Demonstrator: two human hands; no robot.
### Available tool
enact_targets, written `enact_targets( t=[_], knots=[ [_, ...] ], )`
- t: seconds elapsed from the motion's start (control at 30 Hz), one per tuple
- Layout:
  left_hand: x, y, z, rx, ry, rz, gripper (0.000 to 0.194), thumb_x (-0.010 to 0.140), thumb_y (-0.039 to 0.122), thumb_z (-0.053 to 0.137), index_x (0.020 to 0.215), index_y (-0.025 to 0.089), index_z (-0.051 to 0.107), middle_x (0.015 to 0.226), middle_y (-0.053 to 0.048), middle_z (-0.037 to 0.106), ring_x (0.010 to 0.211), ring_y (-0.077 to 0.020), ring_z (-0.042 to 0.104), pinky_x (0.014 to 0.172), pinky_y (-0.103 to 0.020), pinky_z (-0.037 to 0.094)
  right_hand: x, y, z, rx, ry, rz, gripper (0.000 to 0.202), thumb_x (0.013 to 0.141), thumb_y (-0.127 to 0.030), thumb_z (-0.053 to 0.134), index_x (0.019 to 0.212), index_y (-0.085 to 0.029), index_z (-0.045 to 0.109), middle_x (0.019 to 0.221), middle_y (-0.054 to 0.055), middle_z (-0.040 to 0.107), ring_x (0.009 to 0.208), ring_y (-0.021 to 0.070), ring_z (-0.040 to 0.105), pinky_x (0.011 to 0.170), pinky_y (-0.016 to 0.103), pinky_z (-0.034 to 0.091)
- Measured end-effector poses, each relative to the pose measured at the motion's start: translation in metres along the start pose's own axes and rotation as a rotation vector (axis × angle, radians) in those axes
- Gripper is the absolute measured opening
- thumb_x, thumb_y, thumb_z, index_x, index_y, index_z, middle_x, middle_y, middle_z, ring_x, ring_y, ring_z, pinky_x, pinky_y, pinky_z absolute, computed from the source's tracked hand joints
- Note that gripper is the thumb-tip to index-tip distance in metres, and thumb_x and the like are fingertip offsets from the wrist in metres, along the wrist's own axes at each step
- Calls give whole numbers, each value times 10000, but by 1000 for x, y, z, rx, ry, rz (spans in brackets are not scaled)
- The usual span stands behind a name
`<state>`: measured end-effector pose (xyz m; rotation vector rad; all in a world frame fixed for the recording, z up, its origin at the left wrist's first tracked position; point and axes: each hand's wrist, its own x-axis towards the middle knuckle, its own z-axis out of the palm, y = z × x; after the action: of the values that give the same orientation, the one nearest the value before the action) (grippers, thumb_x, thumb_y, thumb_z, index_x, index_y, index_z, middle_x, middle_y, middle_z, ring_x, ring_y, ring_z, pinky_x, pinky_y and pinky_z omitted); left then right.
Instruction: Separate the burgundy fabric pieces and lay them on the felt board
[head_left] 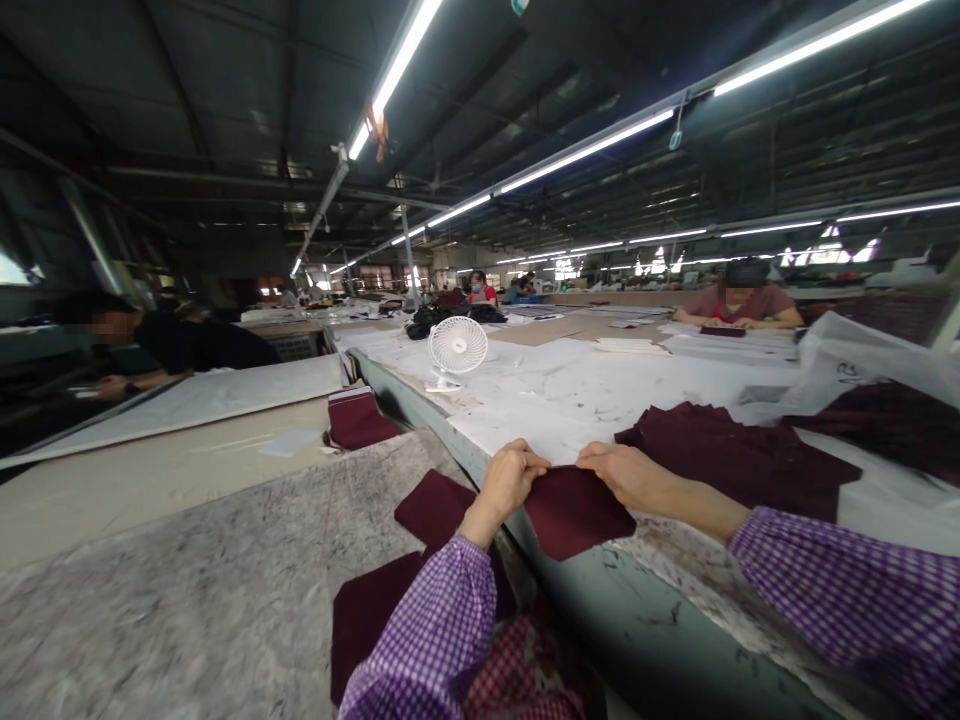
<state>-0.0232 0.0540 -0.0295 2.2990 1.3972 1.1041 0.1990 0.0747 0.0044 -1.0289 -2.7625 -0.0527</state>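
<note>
A maroon fabric piece (576, 515) hangs over the near edge of the white-covered table, its top edge pinched in both hands. My left hand (511, 475) is closed on the top left of that edge. At the top right, my right hand (619, 472) grips the same piece with thumb and fingers together. Below my left forearm, more maroon pieces (435, 505) lie on the grey worn board, partly hidden by my sleeve. To the right of my right hand spreads a pile of maroon cut fabric (720, 455).
A white clip fan (457, 346) stands on the table ahead. Clear plastic sheeting (874, 365) covers dark fabric at right. A folded maroon stack (361, 418) sits at the table gap. Co-workers sit at left (187, 340), far ahead and across the table (742, 300).
</note>
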Motion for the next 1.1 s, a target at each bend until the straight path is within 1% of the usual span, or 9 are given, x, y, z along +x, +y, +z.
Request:
enact_targets(
  t=[0.1,0.17,0.27,0.37,0.5,0.63,0.77,0.97,1.1],
  knots=[
    [1,-4,1,-28,0,1,210,823,170,594,931,245,758,851,-16,625,802,-146,605,801,-247,474,0,-6,-4,-62,-55,11,376,789,-28,404,985,-166,694,1009,97,645,888,185,606,785,250,445],
    [1,-6,2,-55,4,2,205,818,167,602,922,245,761,844,-16,623,784,-145,601,785,-246,473,1,-12,-8,-100,-97,16,422,791,-19,394,1053,-172,687,1047,102,636,901,183,606,793,250,445],
    [1,-6,1,-81,3,6,200,816,168,608,914,245,764,828,-13,616,773,-144,596,765,-244,469,5,-21,-16,-157,-178,12,491,806,-23,392,1179,-219,644,1087,93,622,895,183,613,777,255,450],
    [3,-6,0,-64,-18,21,196,811,169,614,906,251,765,821,-11,609,769,-145,593,759,-248,465,12,-29,-21,-256,-237,32,528,813,-38,403,1235,-276,613,1063,85,620,827,191,622,707,270,447],
    [2,-10,-3,-109,-20,34,183,800,170,626,894,247,762,829,-6,618,771,-141,603,766,-249,466,22,-34,-24,-336,-282,28,514,832,-79,426,1272,-284,593,1018,101,622,775,205,619,657,288,421],
    [-5,-17,-9,-163,45,-6,116,772,169,660,835,194,755,842,-21,635,795,-149,611,778,-255,464,24,-36,-26,-353,-291,11,573,814,-74,445,1332,-300,540,983,89,621,760,186,609,627,268,390],
    [-10,-23,-12,-192,67,-14,100,775,186,660,816,188,751,835,-25,632,787,-151,609,772,-264,460,23,-39,-26,-393,-311,29,602,822,-63,436,1360,-322,505,976,96,621,749,190,607,607,268,368],
    [-12,-27,-9,-257,82,-24,116,781,192,646,836,183,748,843,-31,621,789,-152,602,774,-269,455,21,-37,-16,-416,-233,-8,591,827,-82,442,1363,-325,497,934,98,619,720,194,604,597,272,352],
    [-16,-28,-12,-275,112,-35,90,774,187,636,773,173,725,826,-30,624,800,-159,600,779,-277,445,20,-41,-16,-426,-218,-7,611,807,-61,446,1350,-336,507,917,92,611,728,190,607,612,269,367]
  ],
)
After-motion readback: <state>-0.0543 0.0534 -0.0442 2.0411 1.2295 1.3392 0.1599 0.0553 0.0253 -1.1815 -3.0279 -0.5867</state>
